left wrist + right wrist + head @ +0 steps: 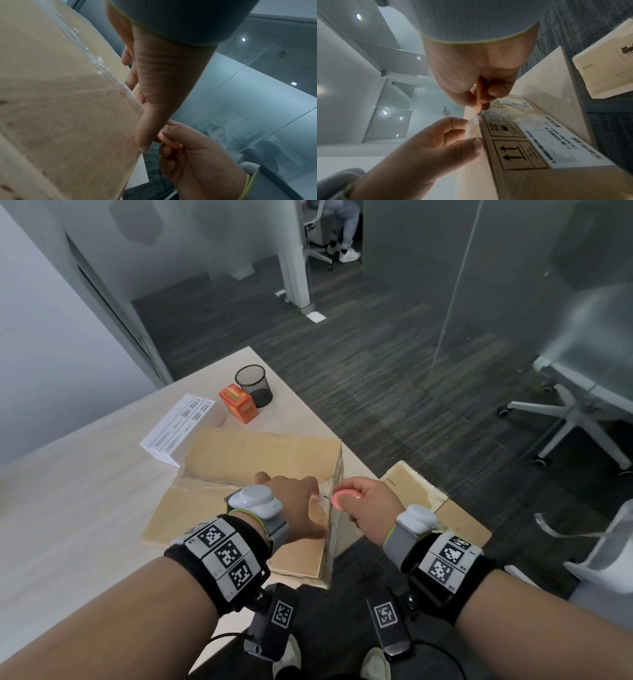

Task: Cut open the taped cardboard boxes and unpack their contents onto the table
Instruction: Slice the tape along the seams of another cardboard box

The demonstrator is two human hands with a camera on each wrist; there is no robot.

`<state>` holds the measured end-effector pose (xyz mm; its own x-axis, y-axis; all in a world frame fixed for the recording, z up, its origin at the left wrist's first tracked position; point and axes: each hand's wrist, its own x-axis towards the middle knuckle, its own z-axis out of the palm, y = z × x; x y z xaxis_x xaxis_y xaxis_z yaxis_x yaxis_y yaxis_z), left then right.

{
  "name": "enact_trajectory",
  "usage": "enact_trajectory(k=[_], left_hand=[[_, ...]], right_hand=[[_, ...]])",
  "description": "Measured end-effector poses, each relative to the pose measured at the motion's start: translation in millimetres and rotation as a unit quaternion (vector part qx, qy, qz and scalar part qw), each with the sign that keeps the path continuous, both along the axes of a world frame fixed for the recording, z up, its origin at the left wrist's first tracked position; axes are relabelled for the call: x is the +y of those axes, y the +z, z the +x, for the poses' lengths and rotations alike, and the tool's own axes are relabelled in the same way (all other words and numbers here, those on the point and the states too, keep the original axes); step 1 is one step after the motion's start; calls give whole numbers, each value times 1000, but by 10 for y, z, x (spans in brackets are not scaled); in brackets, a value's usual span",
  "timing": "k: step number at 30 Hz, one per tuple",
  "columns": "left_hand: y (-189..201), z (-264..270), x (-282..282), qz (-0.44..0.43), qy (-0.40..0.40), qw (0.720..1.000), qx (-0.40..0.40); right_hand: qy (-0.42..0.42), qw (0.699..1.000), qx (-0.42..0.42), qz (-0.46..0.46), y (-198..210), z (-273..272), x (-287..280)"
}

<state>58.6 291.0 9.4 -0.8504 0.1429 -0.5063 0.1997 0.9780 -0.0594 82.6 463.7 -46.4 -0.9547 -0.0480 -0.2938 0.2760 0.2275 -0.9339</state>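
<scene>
A cardboard box (246, 460) sealed with clear tape (205, 486) lies at the table's right edge. My left hand (301, 491) grips its right end, the thumb (147, 121) down the side face and the fingers curled over the top by the tape. Just to the right, my right hand (371, 499) holds a small round pink cutter (344, 497). In the right wrist view the cutter (478, 94) tip meets the crumpled tape end at the box's top corner, above a white shipping label (556, 142). The blade itself is hidden.
Two long white boxes (178, 428), an orange carton (238, 402) and a black mesh cup (254, 385) stand at the back of the table (68, 508). A second cardboard box (435, 501) lies on the floor to the right. A white office chair (575, 405) stands further right.
</scene>
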Motion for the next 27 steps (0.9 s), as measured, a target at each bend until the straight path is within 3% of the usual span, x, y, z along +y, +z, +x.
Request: enact_trajectory(k=[11,16,27], left_hand=[[61,74,-5,52,-33,998,33],[-17,135,-163,132,-53,985,100],[-174,242,-149,99,-65,990,80]], right_hand=[[25,999,-21,4,-73,104,-5],[-46,998,-28,-11,-120,76,176],[-88,993,-17,-72,-24,-51,112]])
